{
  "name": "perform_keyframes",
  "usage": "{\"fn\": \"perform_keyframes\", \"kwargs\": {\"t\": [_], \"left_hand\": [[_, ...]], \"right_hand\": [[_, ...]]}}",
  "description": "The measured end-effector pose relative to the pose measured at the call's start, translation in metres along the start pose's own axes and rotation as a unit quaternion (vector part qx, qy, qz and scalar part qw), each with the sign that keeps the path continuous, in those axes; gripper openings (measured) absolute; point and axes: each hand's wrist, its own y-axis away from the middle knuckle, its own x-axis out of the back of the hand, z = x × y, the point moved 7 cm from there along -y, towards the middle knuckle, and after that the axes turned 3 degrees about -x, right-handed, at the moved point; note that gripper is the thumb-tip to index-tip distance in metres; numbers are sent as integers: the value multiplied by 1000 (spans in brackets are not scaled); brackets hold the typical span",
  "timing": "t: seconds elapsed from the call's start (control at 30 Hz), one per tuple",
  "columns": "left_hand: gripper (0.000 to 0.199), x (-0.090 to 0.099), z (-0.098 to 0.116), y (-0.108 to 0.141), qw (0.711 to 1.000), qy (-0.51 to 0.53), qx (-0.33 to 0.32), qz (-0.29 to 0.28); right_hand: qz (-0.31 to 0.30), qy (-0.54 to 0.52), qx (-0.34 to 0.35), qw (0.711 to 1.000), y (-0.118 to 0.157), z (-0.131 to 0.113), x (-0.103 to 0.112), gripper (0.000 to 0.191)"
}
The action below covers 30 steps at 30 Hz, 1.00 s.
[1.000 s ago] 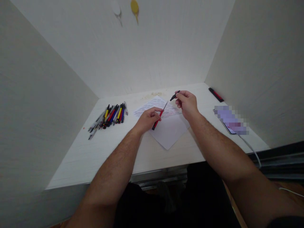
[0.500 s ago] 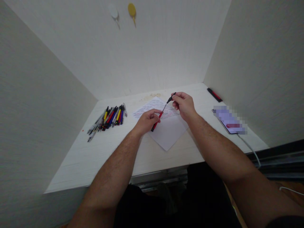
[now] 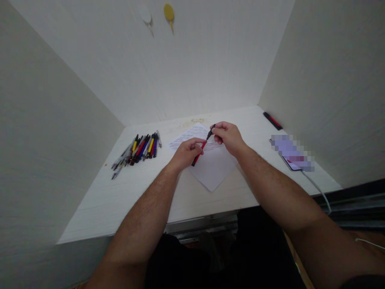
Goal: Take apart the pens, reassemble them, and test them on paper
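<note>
My left hand [image 3: 188, 153] is closed on a red pen barrel [image 3: 199, 154] with a black lower end. Between the thumb and fingers of my right hand [image 3: 229, 137] is a black pen top [image 3: 211, 132], tilted and in line with the barrel. The two parts meet or nearly meet; at this size I cannot tell whether they are joined. Both are held above a white paper [image 3: 213, 170], whose upper part bears handwriting.
A pile of several coloured and clear pens [image 3: 141, 148] lies on the left of the white table [image 3: 99, 200]. Black and red pens [image 3: 273, 121] lie at the back right, near a phone [image 3: 291, 154] with a white cable [image 3: 317, 188]. Walls stand around the tabletop.
My right hand has moved down and left, bringing the black top to the red barrel. The thin refill seen between them before no longer shows. My left hand has hardly moved.
</note>
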Motion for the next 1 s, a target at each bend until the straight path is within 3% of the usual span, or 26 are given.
{"fn": "perform_keyframes", "kwargs": {"t": [1.0], "left_hand": [[31, 1, 3, 0, 1000, -3, -5, 8]], "right_hand": [[-27, 20, -12, 999, 6, 2, -9, 16]]}}
